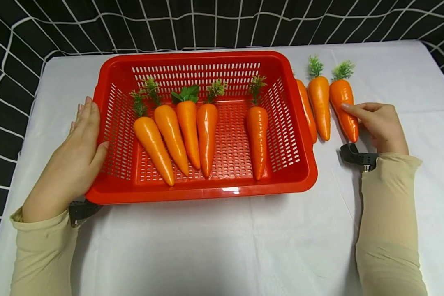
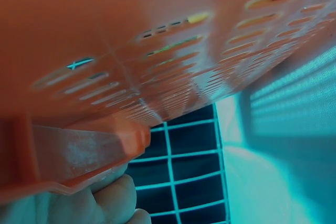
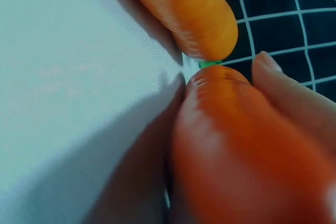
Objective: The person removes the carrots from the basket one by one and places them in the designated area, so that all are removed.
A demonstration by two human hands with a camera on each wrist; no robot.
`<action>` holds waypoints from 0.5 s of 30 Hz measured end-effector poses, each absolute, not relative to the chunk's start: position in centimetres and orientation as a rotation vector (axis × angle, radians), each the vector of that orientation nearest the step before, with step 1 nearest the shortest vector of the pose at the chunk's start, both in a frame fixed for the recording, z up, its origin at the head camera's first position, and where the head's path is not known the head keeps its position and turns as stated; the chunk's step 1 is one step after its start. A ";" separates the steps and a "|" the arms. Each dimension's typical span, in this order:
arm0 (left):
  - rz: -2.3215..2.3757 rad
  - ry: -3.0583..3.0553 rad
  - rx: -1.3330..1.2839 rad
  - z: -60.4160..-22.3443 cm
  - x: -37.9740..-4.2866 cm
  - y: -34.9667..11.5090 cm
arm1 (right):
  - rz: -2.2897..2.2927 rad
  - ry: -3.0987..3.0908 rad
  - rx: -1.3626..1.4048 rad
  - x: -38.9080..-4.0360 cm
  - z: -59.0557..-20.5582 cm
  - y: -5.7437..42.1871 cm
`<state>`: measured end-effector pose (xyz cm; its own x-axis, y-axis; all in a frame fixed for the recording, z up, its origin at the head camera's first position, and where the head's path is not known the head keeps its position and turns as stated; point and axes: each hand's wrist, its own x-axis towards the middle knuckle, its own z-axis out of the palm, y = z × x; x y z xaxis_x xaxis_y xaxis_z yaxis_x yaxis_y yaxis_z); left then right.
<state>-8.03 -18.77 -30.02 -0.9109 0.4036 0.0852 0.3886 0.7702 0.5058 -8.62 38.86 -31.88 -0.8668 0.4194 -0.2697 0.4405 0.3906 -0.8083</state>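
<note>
A red plastic basket (image 1: 203, 196) with slotted walls stands on the white table. My left hand (image 1: 72, 152) lies along its left side, fingers straight and thumb at the rim; in the left wrist view the fingers (image 2: 113, 198) show under the rim. To the basket's right, my right hand (image 1: 385, 123) pinches a carrot (image 1: 343, 96) with a green leafy top. In the right wrist view, that carrot (image 3: 247, 150) lies close over the white cloth, the thumb (image 3: 294, 93) beside it. Another carrot (image 1: 320, 105) lies just left of it.
Several orange carrots lie in the basket: a group on the left, one carrot (image 1: 257, 139) apart on the right. A further carrot (image 1: 306, 109) outside is partly hidden by the basket's right rim. Black cloth with a white grid (image 1: 207, 24) stands behind the table.
</note>
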 end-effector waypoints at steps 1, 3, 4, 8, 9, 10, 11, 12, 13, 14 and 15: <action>0.828 2.929 0.655 -30.0 -8.0 -18.8 | -1.494 2.609 0.794 -8.7 -31.8 38.9; 0.829 2.931 0.656 -30.1 -8.0 -18.8 | -1.408 2.618 0.787 -8.7 -31.7 39.0; 0.828 2.931 0.654 -30.1 -8.0 -18.8 | -1.357 2.621 0.783 -8.7 -31.5 39.1; 0.827 2.932 0.656 -30.1 -8.0 -18.8 | -1.216 2.561 0.712 -8.5 -31.0 40.0; 0.826 2.933 0.657 -30.0 -8.0 -18.8 | -1.222 2.529 0.687 -8.4 -30.9 40.3; 0.825 2.934 0.659 -30.0 -8.0 -18.8 | -1.232 2.497 0.663 -8.2 -30.8 40.6; 0.824 2.935 0.662 -30.0 -8.0 -18.8 | -1.257 2.463 0.642 -8.1 -30.8 40.8; 0.822 2.936 0.662 -30.0 -8.0 -18.8 | -1.281 2.435 0.630 -8.0 -30.8 41.0; 0.820 2.936 0.664 -30.0 -8.0 -18.8 | -1.299 2.416 0.620 -7.9 -30.8 41.2; 0.819 2.937 0.665 -30.0 -8.0 -18.8 | -1.327 2.399 0.617 -7.8 -30.8 41.3; 0.818 2.937 0.663 -30.0 -8.0 -18.8 | -1.355 2.391 0.620 -7.8 -30.9 41.3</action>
